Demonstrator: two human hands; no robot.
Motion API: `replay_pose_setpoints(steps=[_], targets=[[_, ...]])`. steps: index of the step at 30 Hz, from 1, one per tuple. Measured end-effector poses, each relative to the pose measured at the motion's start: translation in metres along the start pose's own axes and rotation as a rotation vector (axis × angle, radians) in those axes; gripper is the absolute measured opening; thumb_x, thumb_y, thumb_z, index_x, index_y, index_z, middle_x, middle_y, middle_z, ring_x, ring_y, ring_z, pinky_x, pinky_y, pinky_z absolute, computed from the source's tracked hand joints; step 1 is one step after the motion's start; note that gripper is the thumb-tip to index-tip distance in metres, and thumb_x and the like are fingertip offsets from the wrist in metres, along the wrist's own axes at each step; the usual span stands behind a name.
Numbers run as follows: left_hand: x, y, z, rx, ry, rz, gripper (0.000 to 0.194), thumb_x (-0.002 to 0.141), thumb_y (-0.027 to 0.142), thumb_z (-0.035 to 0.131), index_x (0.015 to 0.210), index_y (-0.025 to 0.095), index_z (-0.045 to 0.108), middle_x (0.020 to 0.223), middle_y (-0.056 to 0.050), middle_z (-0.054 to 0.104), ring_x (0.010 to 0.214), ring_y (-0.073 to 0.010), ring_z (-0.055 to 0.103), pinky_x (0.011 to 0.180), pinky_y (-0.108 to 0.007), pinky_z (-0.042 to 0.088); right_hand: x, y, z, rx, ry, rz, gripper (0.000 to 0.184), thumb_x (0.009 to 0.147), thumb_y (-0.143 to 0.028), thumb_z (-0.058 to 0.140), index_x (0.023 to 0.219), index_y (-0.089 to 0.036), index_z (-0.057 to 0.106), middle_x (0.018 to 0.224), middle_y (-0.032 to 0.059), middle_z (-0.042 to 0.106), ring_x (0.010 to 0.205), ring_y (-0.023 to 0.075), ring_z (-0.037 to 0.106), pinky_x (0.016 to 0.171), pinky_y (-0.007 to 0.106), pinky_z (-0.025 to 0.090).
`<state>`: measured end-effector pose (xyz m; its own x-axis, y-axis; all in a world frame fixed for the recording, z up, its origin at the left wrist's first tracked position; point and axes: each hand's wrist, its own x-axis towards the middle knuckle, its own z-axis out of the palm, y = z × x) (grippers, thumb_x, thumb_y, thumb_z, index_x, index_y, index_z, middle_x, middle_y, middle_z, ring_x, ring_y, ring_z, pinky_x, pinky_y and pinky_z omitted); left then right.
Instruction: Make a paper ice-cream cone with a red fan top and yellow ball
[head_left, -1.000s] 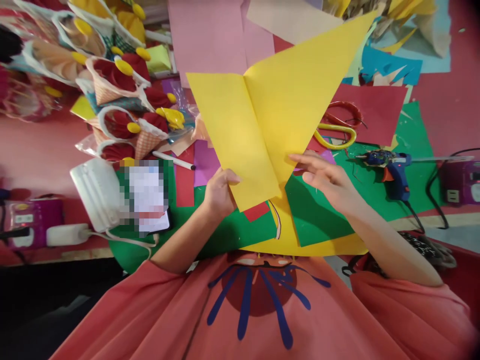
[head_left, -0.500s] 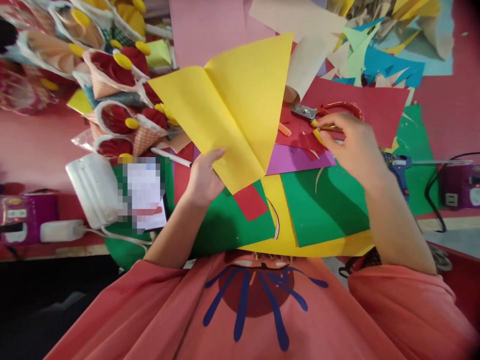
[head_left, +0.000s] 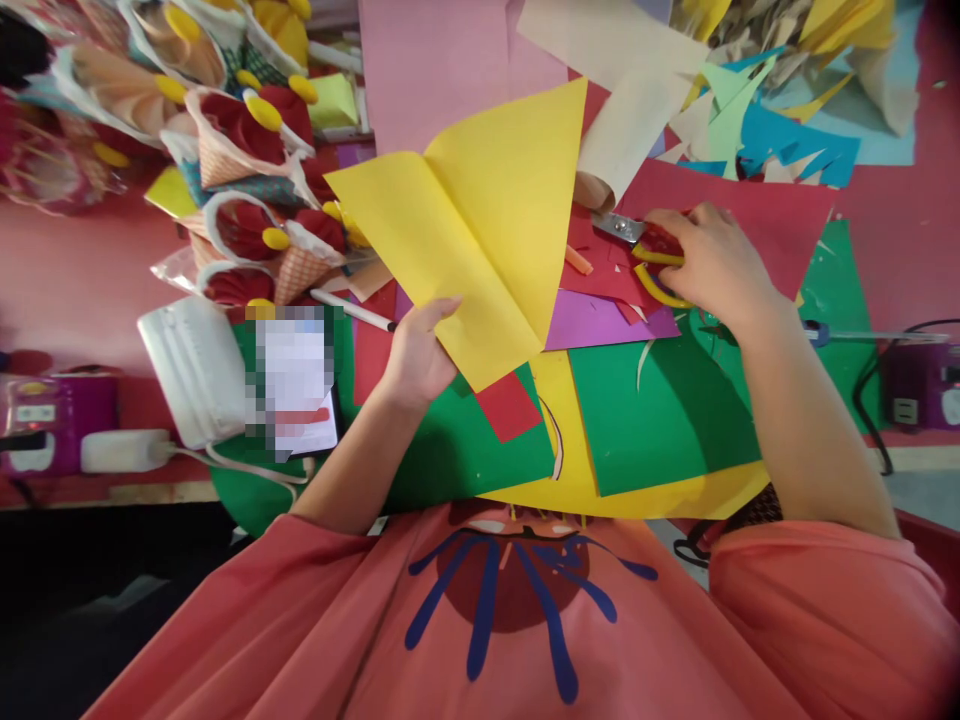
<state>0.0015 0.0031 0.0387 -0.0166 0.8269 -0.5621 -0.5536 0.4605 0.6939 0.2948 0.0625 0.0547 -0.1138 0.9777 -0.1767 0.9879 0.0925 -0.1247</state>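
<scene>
My left hand (head_left: pixel 421 352) pinches the lower left edge of a sheet of yellow paper (head_left: pixel 495 220), thumb on top. The sheet is creased down its length and stands partly unfolded above the table. On the right, my right hand (head_left: pixel 716 262) is closed over the handles of a pair of scissors (head_left: pixel 621 228), which have red and yellow grips. Their blades point left, and the fingertips are partly hidden behind the hand. Below the yellow sheet, a small red paper piece (head_left: pixel 510 407) lies on green paper (head_left: pixel 480 460).
Paper scraps (head_left: pixel 795 130) pile up at the back right. Several cloth cones (head_left: pixel 247 140) crowd the back left. A phone (head_left: pixel 300 385), a white box (head_left: pixel 191 370) and a white pen (head_left: pixel 352 310) lie left. A blue-handled tool (head_left: pixel 816 333) sits beside my right forearm.
My right hand has moved slightly right and closed over the scissors' handles, which have shifted with it. My left hand still holds the yellow paper. The whole view has shifted slightly.
</scene>
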Motion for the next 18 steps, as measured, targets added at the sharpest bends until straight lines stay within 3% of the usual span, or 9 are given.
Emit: replay_pose_setpoints(steps=[6, 11, 13, 15, 18], targets=[[-0.002, 0.002, 0.004, -0.005, 0.055, 0.003, 0.022, 0.075, 0.011, 0.055, 0.093, 0.016, 0.067, 0.087, -0.004, 0.075, 0.115, -0.0247, 0.068, 0.108, -0.039, 0.051, -0.013, -0.006, -0.013, 0.003, 0.063, -0.011, 0.056, 0.085, -0.016, 0.066, 0.139, -0.012, 0.055, 0.132, 0.0213, 0.055, 0.129, 0.0369, 0.051, 0.106, 0.055, 0.038], [-0.002, 0.001, 0.003, 0.014, 0.04, 0.045, 0.028, 0.075, 0.013, 0.055, 0.101, 0.015, 0.066, 0.099, -0.007, 0.076, 0.121, -0.0267, 0.065, 0.109, -0.039, 0.051, -0.035, 0.002, -0.035, 0.084, 0.165, -0.033, 0.059, 0.074, -0.007, 0.072, 0.132, -0.015, 0.062, 0.124, 0.02, 0.064, 0.123, 0.0369, 0.058, 0.106, 0.051, 0.043], [-0.002, 0.001, 0.002, 0.001, 0.031, 0.058, 0.03, 0.076, 0.014, 0.055, 0.104, 0.016, 0.065, 0.101, -0.007, 0.076, 0.122, -0.0265, 0.065, 0.109, -0.039, 0.051, -0.044, 0.009, -0.043, 0.223, 0.232, -0.011, 0.059, 0.075, -0.008, 0.072, 0.131, -0.021, 0.062, 0.122, 0.0155, 0.067, 0.115, 0.0319, 0.063, 0.101, 0.049, 0.046], [-0.003, 0.001, 0.002, -0.011, 0.026, 0.067, 0.031, 0.076, 0.014, 0.055, 0.105, 0.016, 0.066, 0.1, -0.006, 0.076, 0.122, -0.0257, 0.065, 0.109, -0.038, 0.051, -0.052, 0.013, -0.049, 0.503, 0.293, 0.003, 0.053, 0.077, -0.017, 0.073, 0.128, -0.024, 0.063, 0.106, 0.01, 0.07, 0.095, 0.0226, 0.067, 0.086, 0.042, 0.05], [-0.004, 0.003, 0.003, -0.028, 0.045, 0.074, 0.033, 0.075, 0.013, 0.055, 0.106, 0.018, 0.066, 0.098, -0.005, 0.077, 0.122, -0.0259, 0.065, 0.108, -0.037, 0.052, -0.066, 0.01, -0.051, 0.993, 0.202, 0.072, 0.053, 0.067, -0.031, 0.085, 0.116, -0.031, 0.065, 0.078, -0.0021, 0.06, 0.058, 0.0096, 0.056, 0.053, 0.028, 0.041]])
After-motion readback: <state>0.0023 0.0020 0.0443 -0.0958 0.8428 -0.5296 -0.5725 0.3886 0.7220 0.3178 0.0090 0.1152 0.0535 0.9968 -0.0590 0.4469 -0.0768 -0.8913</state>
